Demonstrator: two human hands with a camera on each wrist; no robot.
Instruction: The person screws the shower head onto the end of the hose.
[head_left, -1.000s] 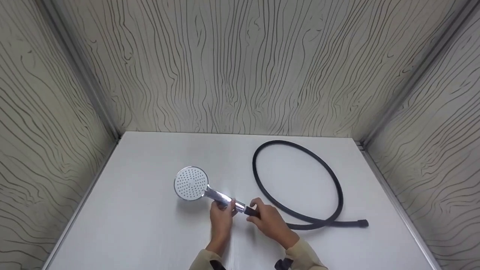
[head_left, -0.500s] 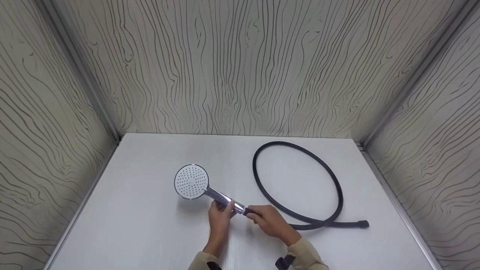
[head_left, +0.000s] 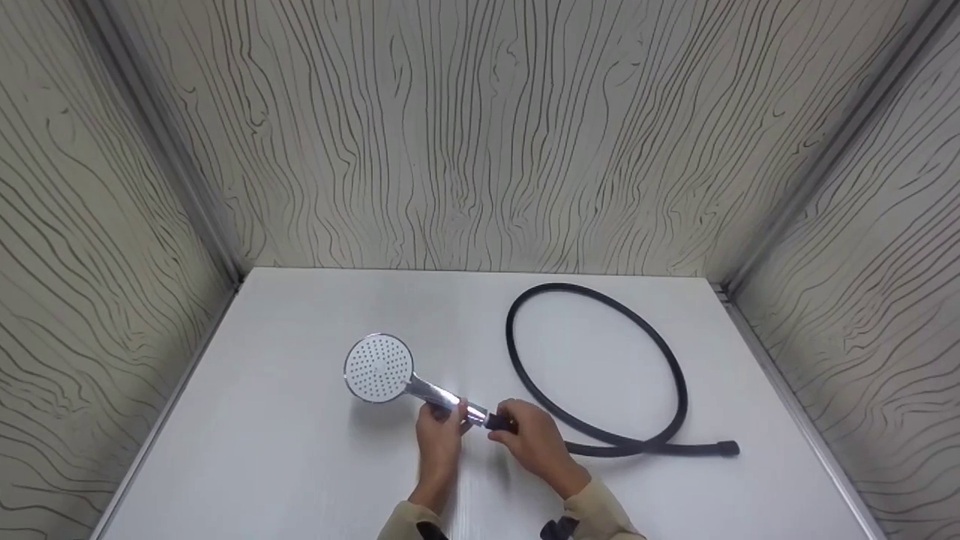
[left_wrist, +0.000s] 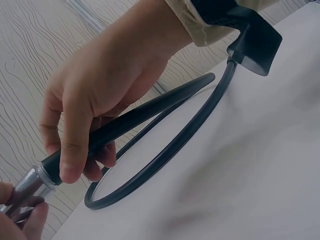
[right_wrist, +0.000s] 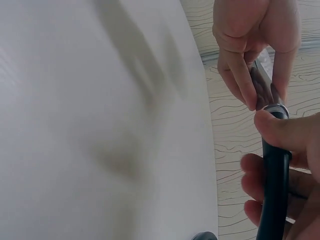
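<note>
A chrome hand shower with a round white spray face (head_left: pixel 379 368) is held above the table, face up and slanting left. My left hand (head_left: pixel 440 450) grips its chrome handle (head_left: pixel 433 392) near the lower end, thumb on top. At that end sits the black end fitting (head_left: pixel 495 422) of a hose, which my right hand (head_left: pixel 536 442) pinches between thumb and fingers. In the left wrist view, the black hose (left_wrist: pixel 125 125) runs back under the right palm. The right wrist view has the fitting meeting the metal collar (right_wrist: pixel 276 108) of the handle, in line with it.
The rest of the hose (head_left: pixel 679 375) lies in one big loop on the right of the white table (head_left: pixel 285 465). Its other end (head_left: pixel 727 448) points right, toward the table's edge. Wood-grain panels (head_left: pixel 450 135) enclose the back and both sides.
My right hand's fingers have shifted around the hose fitting, rolling over it and then back. The spray face rose slightly, then dipped and moved a little left. My left hand keeps its grip.
</note>
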